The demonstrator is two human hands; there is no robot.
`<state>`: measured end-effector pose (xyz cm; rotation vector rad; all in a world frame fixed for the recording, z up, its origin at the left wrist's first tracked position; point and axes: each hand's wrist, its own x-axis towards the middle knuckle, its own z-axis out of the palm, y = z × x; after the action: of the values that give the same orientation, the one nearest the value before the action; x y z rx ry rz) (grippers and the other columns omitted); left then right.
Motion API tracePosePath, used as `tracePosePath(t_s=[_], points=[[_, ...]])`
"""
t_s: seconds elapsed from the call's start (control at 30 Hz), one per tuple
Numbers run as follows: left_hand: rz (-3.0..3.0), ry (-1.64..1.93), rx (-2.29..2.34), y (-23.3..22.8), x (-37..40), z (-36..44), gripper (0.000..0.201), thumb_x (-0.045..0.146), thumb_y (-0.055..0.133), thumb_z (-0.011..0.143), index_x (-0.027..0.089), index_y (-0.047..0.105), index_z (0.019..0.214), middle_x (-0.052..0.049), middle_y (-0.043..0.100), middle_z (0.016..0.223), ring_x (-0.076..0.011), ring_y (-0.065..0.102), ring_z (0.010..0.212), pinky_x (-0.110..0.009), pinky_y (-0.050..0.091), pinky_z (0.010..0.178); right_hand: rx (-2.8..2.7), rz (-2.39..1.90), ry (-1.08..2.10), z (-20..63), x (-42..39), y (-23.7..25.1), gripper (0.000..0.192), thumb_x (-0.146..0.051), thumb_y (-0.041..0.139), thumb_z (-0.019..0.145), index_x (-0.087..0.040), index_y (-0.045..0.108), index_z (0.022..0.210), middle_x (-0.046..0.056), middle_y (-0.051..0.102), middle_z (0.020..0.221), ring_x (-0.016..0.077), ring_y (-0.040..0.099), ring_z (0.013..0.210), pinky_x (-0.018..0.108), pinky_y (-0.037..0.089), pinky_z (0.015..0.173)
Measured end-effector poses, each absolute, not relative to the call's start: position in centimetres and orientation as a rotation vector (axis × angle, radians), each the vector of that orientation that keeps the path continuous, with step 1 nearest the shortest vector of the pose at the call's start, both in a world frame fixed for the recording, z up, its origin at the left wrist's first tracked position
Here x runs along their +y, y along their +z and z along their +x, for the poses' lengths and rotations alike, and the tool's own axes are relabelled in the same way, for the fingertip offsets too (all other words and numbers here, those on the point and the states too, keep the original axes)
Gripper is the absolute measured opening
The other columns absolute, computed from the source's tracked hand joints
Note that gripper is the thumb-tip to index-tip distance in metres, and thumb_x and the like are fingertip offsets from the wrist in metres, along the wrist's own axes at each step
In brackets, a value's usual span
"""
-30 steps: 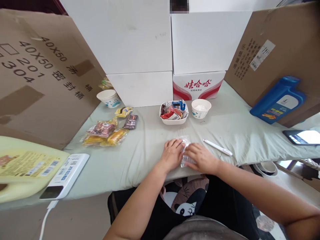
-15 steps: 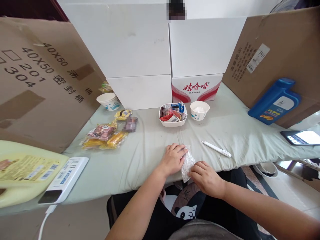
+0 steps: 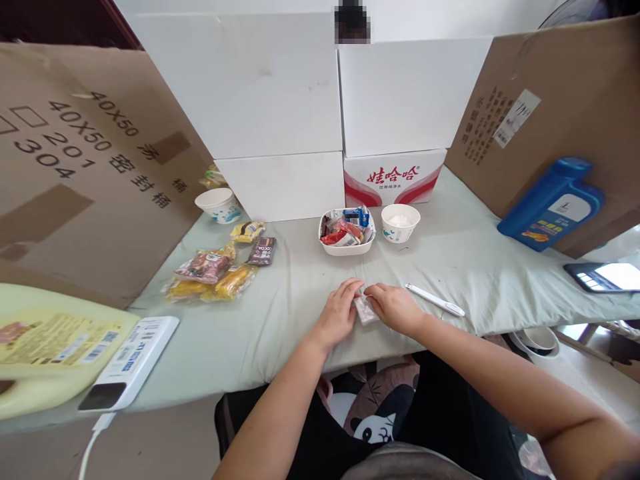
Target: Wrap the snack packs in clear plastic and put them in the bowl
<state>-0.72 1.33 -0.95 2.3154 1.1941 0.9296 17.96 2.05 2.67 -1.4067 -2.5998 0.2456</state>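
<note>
arms: bare, no sleeves in view | top: black, panda print | hands (image 3: 367, 312): no gloves

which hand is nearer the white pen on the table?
Right. The right hand lies just left of the white pen, almost at its near tip. The left hand sits farther left, beyond the small clear packet both hands pinch.

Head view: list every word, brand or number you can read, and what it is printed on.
"40X50", "201", "304" with Chinese characters: brown carton on the left.
"娃哈哈": red and white box.
Small print under it, white label on the right carton, blue bottle, yellow jug, snack packets: too small or blurred.
</note>
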Motion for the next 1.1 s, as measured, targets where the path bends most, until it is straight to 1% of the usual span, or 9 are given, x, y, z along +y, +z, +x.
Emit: tracePosePath(t_s=[0.17, 0.27, 0.4, 0.5, 0.63, 0.77, 0.9, 1.0, 1.1], points=[[2.342, 1.004, 1.184, -1.3, 1.4, -0.7, 0.058, -0.002, 0.038, 0.079, 0.021, 0.039, 0.132, -0.012, 0.050, 0.133, -0.0225, 0.050, 0.124, -0.043, 0.046, 0.101, -2.629, -1.545, 0.148, 17.0, 2.8, 1.5, 0.023, -0.024, 0.038, 0.098, -0.017, 0.059, 0.104, 0.008, 0.064, 0.097, 0.0184, 0.062, 0.083, 0.027, 0.040, 0.069], [2.318, 1.035, 1.191, -1.4, 1.4, -0.6, 0.047, 0.001, 0.037, 0.084, 0.020, 0.042, 0.127, -0.012, 0.052, 0.129, -0.0220, 0.051, 0.123, -0.043, 0.046, 0.101, -2.615, -1.583, 0.090, 16.9, 2.6, 1.1, 0.022, -0.022, 0.037, 0.098, -0.017, 0.058, 0.102, 0.009, 0.063, 0.098, 0.0186, 0.061, 0.081, 0.028, 0.038, 0.067], [2.321, 1.047, 1.203, -1.2, 1.3, -0.4, 0.033, 0.008, 0.039, 0.089, 0.020, 0.047, 0.119, -0.012, 0.054, 0.125, -0.0218, 0.053, 0.119, -0.044, 0.047, 0.100, -2.626, -1.580, 0.025, 16.9, 2.7, 1.1, 0.020, -0.020, 0.038, 0.097, -0.016, 0.058, 0.100, 0.010, 0.062, 0.097, 0.0215, 0.058, 0.089, 0.030, 0.038, 0.071], [2.340, 0.981, 1.241, -0.9, 1.2, -0.2, 0.023, 0.014, 0.047, 0.089, 0.018, 0.051, 0.112, -0.013, 0.053, 0.125, -0.0233, 0.053, 0.118, -0.043, 0.048, 0.099, -2.619, -1.594, 0.001, 16.8, 2.6, 1.1, 0.019, -0.018, 0.039, 0.096, -0.016, 0.058, 0.100, 0.010, 0.062, 0.096, 0.0227, 0.057, 0.091, 0.031, 0.039, 0.073], [2.399, 0.873, 1.316, -0.7, 1.0, 0.1, 0.014, 0.014, 0.055, 0.086, 0.018, 0.059, 0.099, -0.012, 0.053, 0.125, -0.0253, 0.051, 0.117, -0.044, 0.046, 0.100, -2.567, -1.654, 0.009, 16.5, 2.5, 0.7, 0.020, -0.020, 0.039, 0.096, -0.017, 0.058, 0.101, 0.010, 0.061, 0.096, 0.0226, 0.057, 0.087, 0.031, 0.038, 0.070], [2.430, 0.755, 1.499, -0.5, 0.8, 0.3, 0.017, 0.018, 0.063, 0.082, 0.019, 0.063, 0.099, -0.009, 0.056, 0.121, -0.0283, 0.047, 0.115, -0.048, 0.044, 0.098, -2.516, -1.680, -0.021, 17.2, 3.3, 0.6, 0.022, -0.024, 0.039, 0.096, -0.015, 0.059, 0.101, 0.012, 0.060, 0.097, 0.0238, 0.055, 0.087, 0.033, 0.039, 0.073], [2.410, 0.673, 1.549, -0.3, 0.7, 0.4, 0.024, 0.021, 0.065, 0.082, 0.021, 0.063, 0.106, -0.008, 0.057, 0.119, -0.0273, 0.046, 0.116, -0.045, 0.043, 0.095, -2.384, -1.738, -0.093, 19.2, 4.0, 1.5, 0.019, -0.016, 0.043, 0.092, -0.012, 0.061, 0.097, 0.015, 0.059, 0.098, 0.0273, 0.052, 0.093, 0.038, 0.041, 0.080], [2.427, 0.658, 1.545, -0.3, 0.6, 0.5, 0.027, 0.022, 0.063, 0.083, 0.023, 0.062, 0.110, -0.008, 0.056, 0.120, -0.0268, 0.045, 0.116, -0.044, 0.043, 0.095, -2.448, -1.384, -0.056, 19.6, 3.1, 1.7, 0.019, -0.016, 0.044, 0.092, -0.014, 0.062, 0.101, 0.013, 0.059, 0.104, 0.0263, 0.049, 0.100, 0.040, 0.041, 0.089], [2.450, 0.660, 1.608, -0.4, 0.8, 0.2, 0.030, 0.025, 0.062, 0.084, 0.023, 0.061, 0.113, -0.009, 0.056, 0.121, -0.0281, 0.046, 0.116, -0.046, 0.043, 0.095, -2.551, -1.010, 0.041, 18.8, 1.7, 0.9, 0.019, -0.017, 0.046, 0.094, -0.016, 0.061, 0.104, 0.010, 0.060, 0.105, 0.0240, 0.049, 0.101, 0.038, 0.043, 0.091]])
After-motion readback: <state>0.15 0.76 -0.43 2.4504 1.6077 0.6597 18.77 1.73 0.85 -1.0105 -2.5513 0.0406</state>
